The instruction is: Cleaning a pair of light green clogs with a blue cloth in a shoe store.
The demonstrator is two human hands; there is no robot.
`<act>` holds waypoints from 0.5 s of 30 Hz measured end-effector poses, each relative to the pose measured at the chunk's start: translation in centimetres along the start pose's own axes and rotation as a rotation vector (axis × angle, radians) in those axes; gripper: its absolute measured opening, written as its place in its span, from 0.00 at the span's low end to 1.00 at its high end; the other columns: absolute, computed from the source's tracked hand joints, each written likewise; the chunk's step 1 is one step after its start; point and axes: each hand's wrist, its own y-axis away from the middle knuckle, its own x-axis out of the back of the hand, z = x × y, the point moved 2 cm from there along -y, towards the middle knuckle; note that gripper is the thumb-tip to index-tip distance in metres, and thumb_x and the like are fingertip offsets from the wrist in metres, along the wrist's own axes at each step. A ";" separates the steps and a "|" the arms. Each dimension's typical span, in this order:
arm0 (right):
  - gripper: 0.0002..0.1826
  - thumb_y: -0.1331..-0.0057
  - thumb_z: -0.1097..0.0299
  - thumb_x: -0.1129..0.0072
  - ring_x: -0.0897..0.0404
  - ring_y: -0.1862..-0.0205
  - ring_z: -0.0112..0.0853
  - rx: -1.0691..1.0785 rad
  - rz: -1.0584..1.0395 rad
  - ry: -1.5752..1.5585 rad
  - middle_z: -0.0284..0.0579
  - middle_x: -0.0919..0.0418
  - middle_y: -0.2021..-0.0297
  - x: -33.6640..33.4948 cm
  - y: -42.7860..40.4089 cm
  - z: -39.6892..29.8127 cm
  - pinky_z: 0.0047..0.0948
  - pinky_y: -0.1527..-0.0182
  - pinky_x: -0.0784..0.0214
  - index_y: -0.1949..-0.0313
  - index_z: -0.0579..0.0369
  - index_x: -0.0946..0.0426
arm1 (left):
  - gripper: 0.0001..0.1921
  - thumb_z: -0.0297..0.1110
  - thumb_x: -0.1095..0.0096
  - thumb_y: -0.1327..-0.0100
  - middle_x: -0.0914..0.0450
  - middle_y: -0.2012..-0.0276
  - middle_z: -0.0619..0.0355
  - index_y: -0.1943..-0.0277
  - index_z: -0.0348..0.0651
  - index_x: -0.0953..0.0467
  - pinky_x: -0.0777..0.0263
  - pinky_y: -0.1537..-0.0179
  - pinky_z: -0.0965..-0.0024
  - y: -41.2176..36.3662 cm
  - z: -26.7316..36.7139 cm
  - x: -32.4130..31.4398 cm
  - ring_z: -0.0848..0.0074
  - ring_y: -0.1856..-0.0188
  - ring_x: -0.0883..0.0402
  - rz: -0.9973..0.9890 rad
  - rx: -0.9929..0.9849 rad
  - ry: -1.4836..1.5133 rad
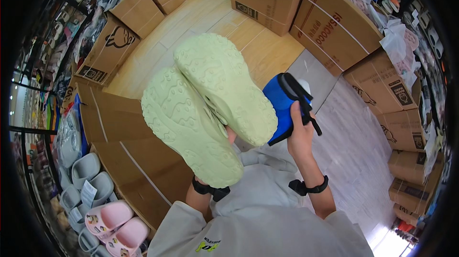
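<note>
A pair of pale green rubber clogs [211, 110] is lifted in front of my body, their bumpy patterned soles turned up towards me. My left hand [231, 135] grips the pair; most of it is hidden behind the shoes, with only a bit of finger showing between them. Just to the right, my right hand [301, 137] holds a blue object with black edging and black straps [281, 102], its thumb pressed on the near side. The blue object is partly covered by the right clog, and I cannot tell exactly what it is.
Cardboard cartons line the left [125, 131] and right [333, 24] sides. Pink clogs [118, 228] and grey clogs [91, 178] are piled at lower left. Bagged footwear [401, 42] tops the right cartons. Wood-look floor [150, 63] lies ahead, grey floor [355, 142] to the right.
</note>
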 end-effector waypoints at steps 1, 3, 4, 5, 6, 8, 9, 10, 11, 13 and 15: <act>0.18 0.26 0.60 0.37 0.25 0.58 0.20 0.058 0.045 0.094 0.36 0.19 0.57 0.2 0.1 -0.2 0.22 0.52 0.31 0.48 0.64 0.21 | 0.26 0.39 0.44 0.23 0.28 0.32 0.51 0.28 0.39 0.36 0.26 0.37 0.62 0.3 0.0 0.5 0.69 0.34 0.26 -0.007 0.003 -0.028; 0.18 0.27 0.60 0.36 0.27 0.61 0.19 0.143 -0.017 0.215 0.34 0.19 0.61 -0.7 1.0 -2.0 0.21 0.55 0.32 0.49 0.64 0.20 | 0.26 0.38 0.44 0.23 0.28 0.32 0.51 0.28 0.39 0.36 0.27 0.37 0.62 0.7 0.0 1.4 0.69 0.34 0.26 -0.018 -0.009 -0.071; 0.17 0.27 0.61 0.36 0.29 0.64 0.19 0.233 -0.070 0.333 0.32 0.20 0.64 -1.3 1.4 -3.2 0.21 0.58 0.33 0.50 0.64 0.19 | 0.26 0.38 0.44 0.24 0.28 0.32 0.51 0.28 0.39 0.36 0.27 0.37 0.62 0.7 0.1 1.7 0.68 0.34 0.26 -0.023 -0.021 -0.095; 0.17 0.27 0.61 0.36 0.29 0.64 0.19 0.232 -0.079 0.335 0.32 0.20 0.64 -1.4 1.7 -3.5 0.21 0.58 0.33 0.50 0.64 0.19 | 0.26 0.38 0.44 0.24 0.28 0.32 0.51 0.28 0.39 0.36 0.28 0.36 0.62 0.7 0.2 1.9 0.68 0.34 0.26 -0.029 -0.032 -0.112; 0.16 0.27 0.61 0.35 0.30 0.66 0.18 0.233 -0.107 0.420 0.30 0.21 0.67 -1.5 1.8 -3.8 0.20 0.61 0.35 0.51 0.64 0.19 | 0.26 0.38 0.44 0.24 0.28 0.32 0.51 0.28 0.39 0.36 0.28 0.36 0.62 0.5 0.2 2.0 0.68 0.34 0.27 -0.036 -0.044 -0.128; 0.14 0.28 0.64 0.35 0.35 0.71 0.16 0.274 -0.136 0.529 0.27 0.26 0.74 -1.8 2.2 -4.0 0.20 0.69 0.42 0.55 0.64 0.18 | 0.26 0.38 0.44 0.24 0.28 0.32 0.51 0.28 0.39 0.36 0.29 0.36 0.63 0.4 0.4 2.2 0.68 0.33 0.27 -0.045 -0.070 -0.163; 0.14 0.28 0.64 0.35 0.35 0.71 0.16 0.276 -0.145 0.530 0.27 0.26 0.74 -1.7 2.5 -4.0 0.20 0.69 0.42 0.55 0.64 0.18 | 0.26 0.38 0.44 0.24 0.28 0.32 0.51 0.28 0.39 0.36 0.29 0.35 0.63 0.3 0.5 2.3 0.68 0.33 0.27 -0.052 -0.078 -0.177; 0.13 0.28 0.64 0.36 0.36 0.72 0.16 0.253 -0.148 0.569 0.27 0.27 0.75 -1.5 2.7 -4.0 0.20 0.70 0.43 0.56 0.65 0.18 | 0.26 0.38 0.44 0.24 0.28 0.32 0.51 0.28 0.39 0.36 0.29 0.35 0.63 0.3 0.6 2.4 0.68 0.33 0.27 -0.057 -0.085 -0.186; 0.12 0.28 0.65 0.36 0.37 0.73 0.16 0.229 -0.151 0.608 0.26 0.29 0.76 -1.4 2.7 -4.0 0.20 0.71 0.45 0.56 0.65 0.19 | 0.26 0.37 0.44 0.24 0.28 0.32 0.51 0.28 0.39 0.36 0.30 0.35 0.63 0.2 0.6 2.5 0.68 0.33 0.28 -0.062 -0.093 -0.202; 0.11 0.28 0.66 0.36 0.39 0.74 0.16 0.297 -0.160 0.546 0.26 0.31 0.78 -1.5 2.9 -3.5 0.21 0.73 0.48 0.57 0.65 0.19 | 0.26 0.37 0.44 0.24 0.28 0.32 0.51 0.28 0.39 0.36 0.30 0.35 0.63 0.2 0.7 2.7 0.67 0.32 0.28 -0.070 -0.103 -0.219; 0.11 0.29 0.68 0.35 0.38 0.74 0.16 0.327 -0.123 0.572 0.27 0.30 0.77 -1.5 3.2 -3.0 0.21 0.72 0.46 0.56 0.65 0.19 | 0.25 0.37 0.44 0.24 0.28 0.32 0.51 0.28 0.39 0.35 0.31 0.34 0.64 0.3 0.7 3.0 0.67 0.32 0.28 -0.079 -0.112 -0.237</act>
